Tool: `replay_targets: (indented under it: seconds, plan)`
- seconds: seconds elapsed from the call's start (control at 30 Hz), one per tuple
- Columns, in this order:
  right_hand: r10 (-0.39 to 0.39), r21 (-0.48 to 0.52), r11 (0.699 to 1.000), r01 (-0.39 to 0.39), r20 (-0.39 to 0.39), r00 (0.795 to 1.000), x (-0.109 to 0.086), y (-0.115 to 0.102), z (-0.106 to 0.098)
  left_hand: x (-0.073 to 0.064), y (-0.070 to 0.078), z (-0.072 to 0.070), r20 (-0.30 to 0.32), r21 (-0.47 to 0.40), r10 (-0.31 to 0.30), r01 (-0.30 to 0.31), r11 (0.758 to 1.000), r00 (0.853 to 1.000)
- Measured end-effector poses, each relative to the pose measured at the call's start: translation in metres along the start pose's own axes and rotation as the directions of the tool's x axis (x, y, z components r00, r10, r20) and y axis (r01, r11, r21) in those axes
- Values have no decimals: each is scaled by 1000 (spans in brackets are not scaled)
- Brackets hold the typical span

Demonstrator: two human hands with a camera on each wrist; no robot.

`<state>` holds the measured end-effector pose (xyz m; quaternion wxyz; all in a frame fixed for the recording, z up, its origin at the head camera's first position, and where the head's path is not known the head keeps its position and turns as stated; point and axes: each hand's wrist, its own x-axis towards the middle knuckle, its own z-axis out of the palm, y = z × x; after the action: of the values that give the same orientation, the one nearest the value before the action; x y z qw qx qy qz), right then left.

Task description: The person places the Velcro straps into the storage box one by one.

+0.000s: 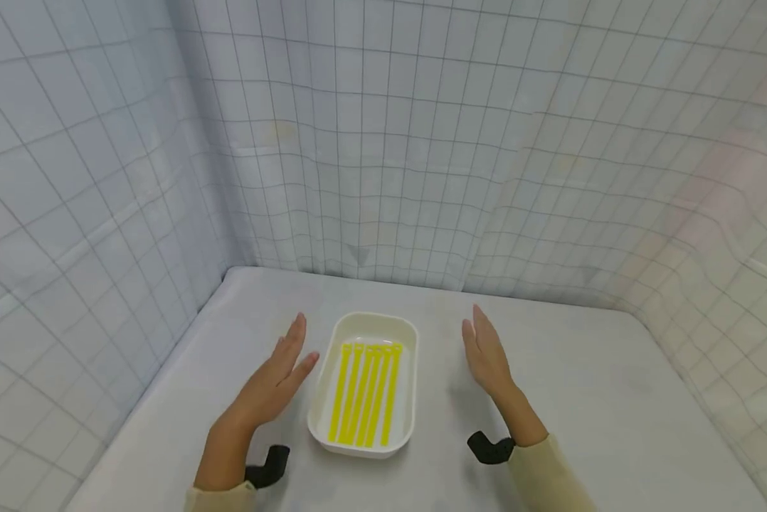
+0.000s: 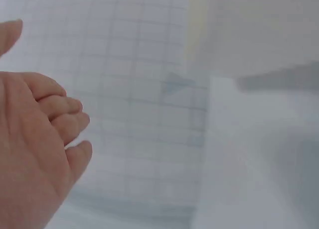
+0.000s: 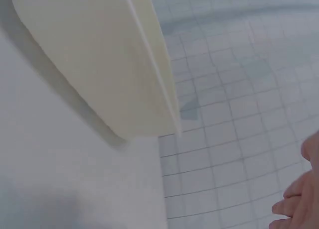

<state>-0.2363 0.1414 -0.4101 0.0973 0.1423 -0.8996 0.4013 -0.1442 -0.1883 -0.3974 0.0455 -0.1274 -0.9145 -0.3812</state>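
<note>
A white rectangular tray [image 1: 373, 325] with rounded corners stands on the white table between my two hands. Inside lie several long, thin yellow strips [image 1: 340, 391] side by side, with slightly wider heads at the far end. My left hand [image 1: 271, 387] is held just left of the tray, holding nothing, its fingers extended and thumb apart. Farther off on the right side is my right hand [image 1: 488, 355], also holding nothing, with its fingers extended. The tray's outer wall [image 3: 89, 55] shows large in the right wrist view, apart from the right fingers at the edge.
The table [image 1: 588, 377] is covered in white. Behind it and at both sides hang white grid-patterned curtains [image 1: 383, 163]. A black wrist mount [image 1: 270, 466] shows at the left wrist, and a second black mount [image 1: 489, 449] at the right.
</note>
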Motion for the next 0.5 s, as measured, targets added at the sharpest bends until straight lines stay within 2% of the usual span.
replay_targets:
  seconds: [0.03, 0.1, 0.17, 0.27, 0.33, 0.43, 0.5]
  plan:
    - [-54, -80, 995, 57, 48, 997, 3, -6, -2, 11, 9, -6, 14, 93, 36, -38, 995, 999]
    - [-126, -233, 959, 161, 161, 979, 8, -19, -5, 34, 24, -13, 64, 252, 83, -97, 963, 994]
    - [-138, -343, 911, 229, 270, 953, 14, -31, -6, 55, 34, -13, 141, 363, 52, -101, 926, 989]
    - [-97, -418, 866, 276, 400, 911, 22, -41, -2, 75, 35, -7, 240, 427, -45, -63, 902, 970]
    - [-63, -425, 862, 277, 451, 890, 27, -45, 3, 82, 31, -4, 289, 446, -108, -34, 895, 951]
    - [-43, -422, 865, 271, 476, 878, 30, -48, 10, 85, 26, 1, 325, 450, -140, -22, 893, 935]
    - [-37, -420, 868, 265, 477, 878, 31, -49, 12, 86, 24, 3, 331, 452, -146, -21, 892, 932]
